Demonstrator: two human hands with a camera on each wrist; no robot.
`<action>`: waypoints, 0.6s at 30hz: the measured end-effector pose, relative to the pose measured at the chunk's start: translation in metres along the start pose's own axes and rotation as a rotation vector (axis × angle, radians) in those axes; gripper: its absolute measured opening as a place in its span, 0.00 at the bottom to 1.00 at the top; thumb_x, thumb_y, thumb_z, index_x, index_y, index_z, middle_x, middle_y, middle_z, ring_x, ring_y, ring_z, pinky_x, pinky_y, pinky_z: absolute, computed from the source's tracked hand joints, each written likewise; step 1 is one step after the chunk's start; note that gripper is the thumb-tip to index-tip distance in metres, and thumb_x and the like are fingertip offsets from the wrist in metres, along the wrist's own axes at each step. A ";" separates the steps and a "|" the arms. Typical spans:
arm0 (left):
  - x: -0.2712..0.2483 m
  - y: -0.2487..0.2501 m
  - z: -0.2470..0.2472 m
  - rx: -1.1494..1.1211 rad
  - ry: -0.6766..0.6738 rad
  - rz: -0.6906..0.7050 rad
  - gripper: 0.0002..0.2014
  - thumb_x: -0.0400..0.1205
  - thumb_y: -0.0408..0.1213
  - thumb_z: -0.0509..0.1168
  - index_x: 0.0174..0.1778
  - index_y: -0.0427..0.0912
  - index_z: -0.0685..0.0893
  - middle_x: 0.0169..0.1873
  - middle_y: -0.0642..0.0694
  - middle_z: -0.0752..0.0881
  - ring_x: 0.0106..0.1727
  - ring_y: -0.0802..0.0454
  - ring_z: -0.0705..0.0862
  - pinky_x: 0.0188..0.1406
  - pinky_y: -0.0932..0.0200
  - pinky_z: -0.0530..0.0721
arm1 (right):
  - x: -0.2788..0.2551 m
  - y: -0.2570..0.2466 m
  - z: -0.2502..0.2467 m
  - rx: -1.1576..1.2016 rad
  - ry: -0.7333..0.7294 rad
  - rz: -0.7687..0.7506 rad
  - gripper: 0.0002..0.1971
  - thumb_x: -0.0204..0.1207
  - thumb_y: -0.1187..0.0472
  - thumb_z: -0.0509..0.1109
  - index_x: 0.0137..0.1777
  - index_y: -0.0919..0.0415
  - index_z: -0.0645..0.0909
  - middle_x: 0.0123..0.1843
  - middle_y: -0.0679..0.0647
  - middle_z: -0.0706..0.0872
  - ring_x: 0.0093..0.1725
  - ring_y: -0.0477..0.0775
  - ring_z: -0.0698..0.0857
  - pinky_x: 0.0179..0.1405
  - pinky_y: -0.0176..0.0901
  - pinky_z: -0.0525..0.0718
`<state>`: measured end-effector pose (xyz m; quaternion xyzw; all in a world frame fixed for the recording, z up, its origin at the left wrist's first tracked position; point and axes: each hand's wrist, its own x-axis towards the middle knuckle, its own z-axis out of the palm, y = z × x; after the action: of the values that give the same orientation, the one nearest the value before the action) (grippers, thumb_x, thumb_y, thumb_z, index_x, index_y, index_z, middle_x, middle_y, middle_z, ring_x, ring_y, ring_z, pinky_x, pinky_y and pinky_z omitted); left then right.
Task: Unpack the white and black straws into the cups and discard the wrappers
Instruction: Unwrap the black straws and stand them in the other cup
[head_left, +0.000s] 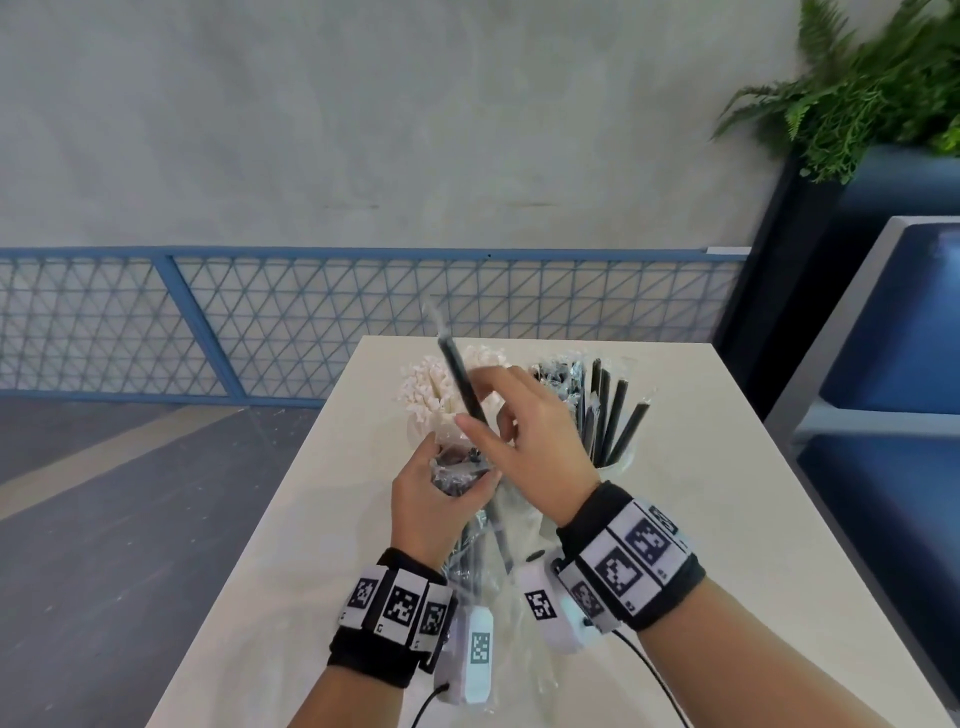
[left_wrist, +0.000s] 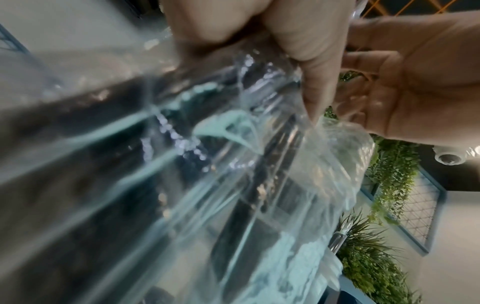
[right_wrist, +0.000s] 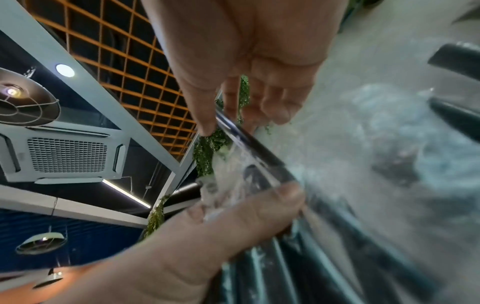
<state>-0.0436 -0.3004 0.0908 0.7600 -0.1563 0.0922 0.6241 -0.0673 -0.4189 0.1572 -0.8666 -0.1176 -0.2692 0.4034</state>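
Note:
My left hand (head_left: 441, 486) grips the open top of a clear plastic bag (head_left: 475, 551) holding black straws, above the table. My right hand (head_left: 511, 431) pinches one black straw in its own clear sleeve (head_left: 461, 379) and holds it tilted up out of the bag. In the left wrist view the crinkled bag (left_wrist: 233, 174) fills the frame under my fingers (left_wrist: 306, 61). The right wrist view shows thumb and fingers around the black straw (right_wrist: 249, 142). Behind my hands stand a cup of white straws (head_left: 431, 395) and a cup of black straws (head_left: 608, 410).
The beige table (head_left: 701, 545) runs from me to the two cups. A blue mesh railing (head_left: 208, 322) lies beyond its far edge. A blue seat (head_left: 893, 364) and a planter with ferns (head_left: 857, 88) stand to the right.

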 end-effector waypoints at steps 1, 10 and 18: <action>-0.001 0.001 -0.001 -0.001 -0.006 0.002 0.19 0.65 0.32 0.80 0.40 0.55 0.79 0.36 0.58 0.86 0.38 0.70 0.83 0.40 0.79 0.77 | 0.001 0.001 0.002 -0.015 0.024 0.001 0.10 0.77 0.59 0.69 0.56 0.60 0.80 0.47 0.47 0.79 0.30 0.41 0.74 0.37 0.27 0.77; -0.004 -0.027 -0.032 -0.089 -0.120 -0.084 0.38 0.52 0.40 0.86 0.57 0.52 0.76 0.51 0.56 0.85 0.54 0.62 0.85 0.55 0.66 0.83 | -0.013 0.024 -0.006 -0.134 -0.293 0.327 0.04 0.77 0.61 0.68 0.49 0.58 0.82 0.38 0.45 0.83 0.31 0.34 0.78 0.36 0.19 0.76; -0.017 -0.046 -0.027 -0.146 -0.315 -0.200 0.40 0.51 0.44 0.83 0.60 0.51 0.76 0.52 0.48 0.89 0.56 0.53 0.87 0.60 0.48 0.84 | -0.026 0.036 0.013 -0.145 -0.524 0.347 0.22 0.66 0.57 0.79 0.58 0.61 0.78 0.51 0.54 0.88 0.48 0.51 0.86 0.50 0.41 0.84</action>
<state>-0.0416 -0.2636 0.0488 0.7296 -0.1822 -0.1020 0.6512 -0.0694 -0.4320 0.1130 -0.9401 -0.0484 0.0285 0.3363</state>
